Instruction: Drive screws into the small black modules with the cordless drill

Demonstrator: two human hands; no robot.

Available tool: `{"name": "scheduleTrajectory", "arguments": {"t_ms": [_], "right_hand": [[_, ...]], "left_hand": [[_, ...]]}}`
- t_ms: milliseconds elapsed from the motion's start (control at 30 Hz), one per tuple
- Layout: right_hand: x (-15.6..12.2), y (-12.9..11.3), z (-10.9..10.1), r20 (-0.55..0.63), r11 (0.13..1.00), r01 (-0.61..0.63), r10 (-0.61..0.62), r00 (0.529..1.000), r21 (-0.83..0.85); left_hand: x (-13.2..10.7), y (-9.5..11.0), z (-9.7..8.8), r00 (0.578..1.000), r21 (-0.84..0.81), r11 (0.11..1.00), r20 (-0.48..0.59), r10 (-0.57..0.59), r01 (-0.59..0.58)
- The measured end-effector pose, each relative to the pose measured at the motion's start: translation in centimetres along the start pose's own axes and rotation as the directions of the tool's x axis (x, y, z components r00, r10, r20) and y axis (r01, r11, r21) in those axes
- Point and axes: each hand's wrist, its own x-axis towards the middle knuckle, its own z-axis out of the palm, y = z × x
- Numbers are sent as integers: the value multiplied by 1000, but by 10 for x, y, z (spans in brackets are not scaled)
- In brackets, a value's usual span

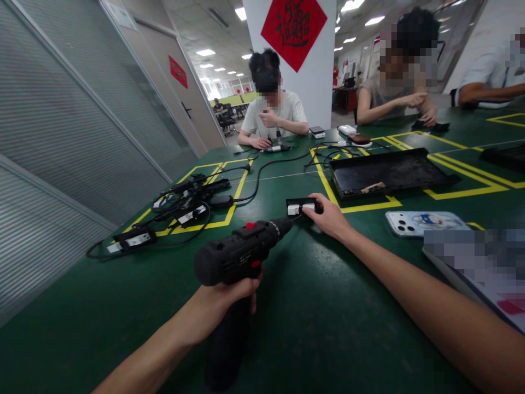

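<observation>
A black cordless drill (235, 254) with red switches is gripped by my left hand (233, 295), its fingers wrapped round the handle. The drill points forward and right, its thin bit ending close to a small black casing (301, 201) with white labels or parts on its near face. My right hand (328, 216) holds that casing at its right end, thumb in front and fingers behind. I cannot tell whether the bit touches the casing.
Black adapters and cables (192, 200) lie heaped at the left within yellow tape. A black tray (389, 169) stands at the right, beyond a phone (426, 223) and a pixelated object (471, 268). Across the table sit a person in a white shirt (293, 112) and other people.
</observation>
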Motion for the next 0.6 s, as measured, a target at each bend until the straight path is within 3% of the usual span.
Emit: {"name": "scheduleTrajectory", "arguments": {"t_ms": [200, 600], "right_hand": [[1, 0, -1, 3, 1000, 3, -3, 1000, 0], [0, 0, 0, 5, 1000, 1, -1, 1000, -5]], "left_hand": [[0, 2, 0, 999, -15, 1000, 44, -2, 2], [1, 0, -1, 1000, 0, 1000, 18, -16, 16]]}}
